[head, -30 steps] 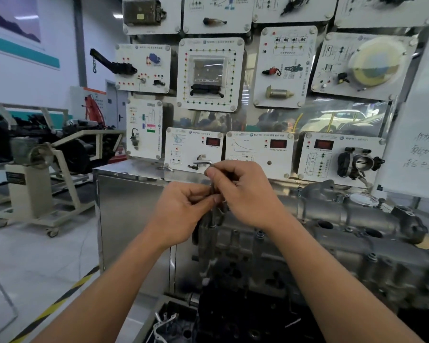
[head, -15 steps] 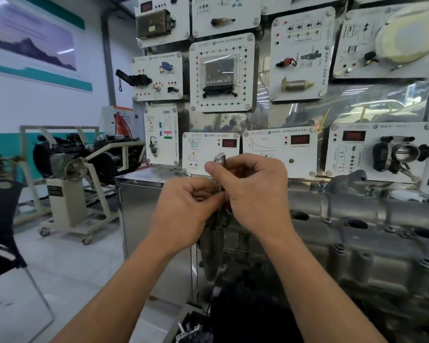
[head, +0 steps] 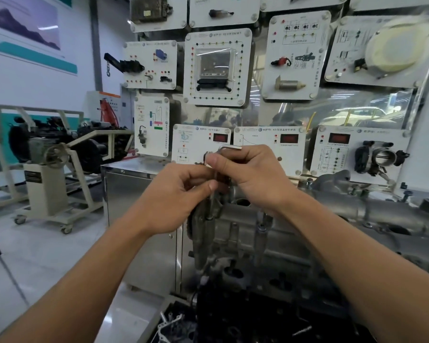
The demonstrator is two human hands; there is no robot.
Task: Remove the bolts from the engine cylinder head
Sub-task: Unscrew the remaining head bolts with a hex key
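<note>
Above the left end of the grey cast-metal engine cylinder head, the left hand and right hand both pinch a thin silver L-shaped hex key, held upright.

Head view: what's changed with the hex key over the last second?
The hex key has turned: its short arm, hidden a second ago, now sticks out rightward above the right hand. The left hand also keeps pinching it over the cylinder head; nothing let go.
</note>
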